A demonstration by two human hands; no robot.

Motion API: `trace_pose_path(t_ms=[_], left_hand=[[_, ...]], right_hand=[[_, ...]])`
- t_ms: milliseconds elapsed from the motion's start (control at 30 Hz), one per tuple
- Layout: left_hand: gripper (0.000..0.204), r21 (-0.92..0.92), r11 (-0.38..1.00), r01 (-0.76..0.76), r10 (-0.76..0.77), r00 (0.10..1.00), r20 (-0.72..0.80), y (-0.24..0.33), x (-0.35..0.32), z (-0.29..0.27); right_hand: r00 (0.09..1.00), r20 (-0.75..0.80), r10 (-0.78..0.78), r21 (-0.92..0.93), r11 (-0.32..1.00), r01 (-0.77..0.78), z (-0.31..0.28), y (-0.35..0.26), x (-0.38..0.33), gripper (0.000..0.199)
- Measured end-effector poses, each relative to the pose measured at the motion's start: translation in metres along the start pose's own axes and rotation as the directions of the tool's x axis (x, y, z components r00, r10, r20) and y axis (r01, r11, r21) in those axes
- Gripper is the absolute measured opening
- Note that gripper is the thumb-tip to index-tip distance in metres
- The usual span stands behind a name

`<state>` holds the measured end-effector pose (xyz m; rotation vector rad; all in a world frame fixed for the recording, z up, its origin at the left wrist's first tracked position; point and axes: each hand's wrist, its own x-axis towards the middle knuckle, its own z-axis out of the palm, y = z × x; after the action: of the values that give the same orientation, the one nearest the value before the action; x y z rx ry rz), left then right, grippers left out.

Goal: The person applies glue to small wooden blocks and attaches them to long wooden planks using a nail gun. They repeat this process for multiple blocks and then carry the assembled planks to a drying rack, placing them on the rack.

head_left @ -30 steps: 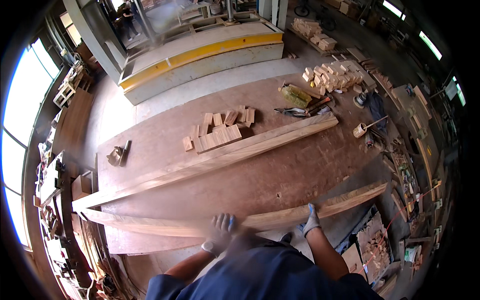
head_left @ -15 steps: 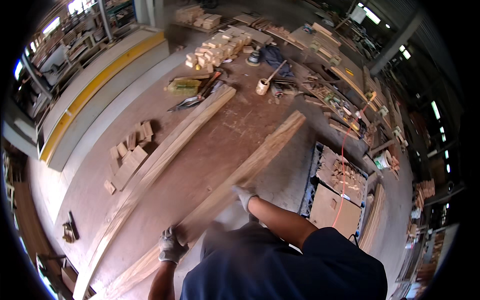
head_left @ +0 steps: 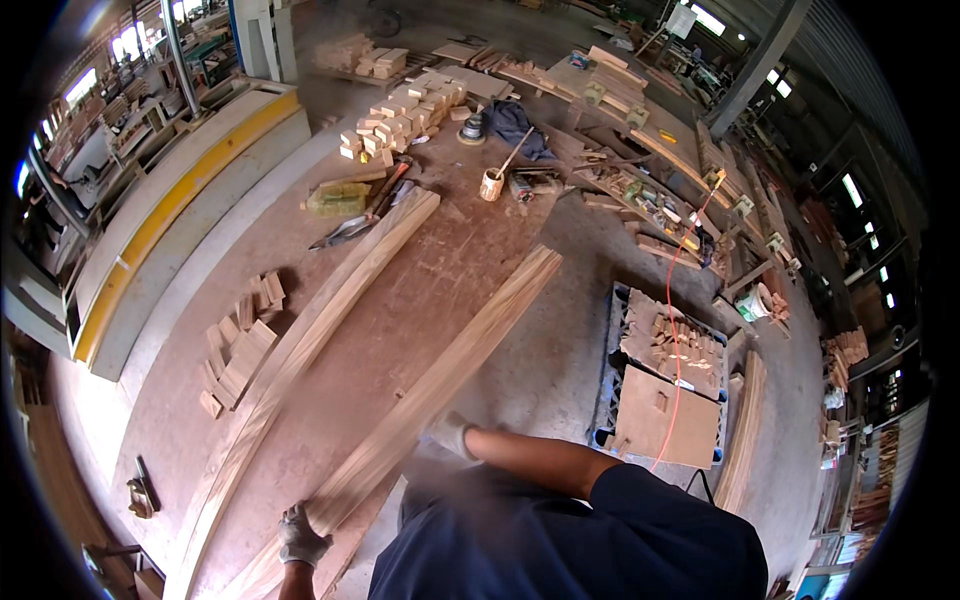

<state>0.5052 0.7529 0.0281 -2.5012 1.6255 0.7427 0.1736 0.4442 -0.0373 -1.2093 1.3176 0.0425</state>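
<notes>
A long wooden beam (head_left: 450, 365) lies slantwise on the brown worktable (head_left: 450, 250), its far end at the table's right edge. My left hand (head_left: 302, 537), in a grey work glove, is closed over the beam's near part. My right hand (head_left: 450, 433), also gloved, is at the beam's right side, further along; blur hides how its fingers sit. A second long beam (head_left: 310, 330) lies to the left, roughly parallel to the first. Left of that are several short wood offcuts (head_left: 240, 360). A hand plane (head_left: 142, 490) rests near the table's left side.
Beyond the beams stand a pot with a brush (head_left: 491, 185), a yellowish plastic bottle (head_left: 338, 199), a sander (head_left: 471, 130) and stacked wood blocks (head_left: 405, 118). At right, a pallet (head_left: 600, 400) bears cardboard and wood pieces, with an orange cord (head_left: 672, 350) across it.
The beam in my left hand has shifted slightly leftward and nearer, and its rough dark edge no longer shows. Both hands have moved left and lower in view. The view itself has shifted a little.
</notes>
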Motion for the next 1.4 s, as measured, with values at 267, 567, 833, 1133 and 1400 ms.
trace_pose_path(t_ms=[267,567,833,1133,1400], left_hand=[[0.105,0.030,0.983,0.182,-0.183,0.983,0.028,-0.039,-0.037,-0.008],[0.122,0.090,0.908,0.408,-0.409,0.913,-0.013,0.053,-0.021,0.000],[0.113,-0.218,0.962,0.166,-0.233,0.913,-0.335,0.289,0.047,0.044],[0.093,-0.184,0.982,0.049,-0.101,0.953,-0.285,0.448,0.120,0.016],[0.075,-0.294,0.955,-0.030,-0.122,0.866,-0.485,0.424,0.197,-0.027]], right_hand=[[0.950,0.311,0.022,0.176,0.981,-0.080,0.008,-0.016,-0.047,0.013],[0.909,0.415,-0.027,0.463,0.867,-0.186,-0.140,0.079,-0.009,0.024],[0.993,0.002,0.117,0.599,0.795,-0.095,-0.353,0.097,0.042,0.035],[0.958,-0.286,-0.002,0.411,0.903,0.124,-0.455,0.007,0.086,0.030],[0.991,-0.118,0.066,0.347,0.938,-0.021,-0.452,-0.028,0.123,0.052]])
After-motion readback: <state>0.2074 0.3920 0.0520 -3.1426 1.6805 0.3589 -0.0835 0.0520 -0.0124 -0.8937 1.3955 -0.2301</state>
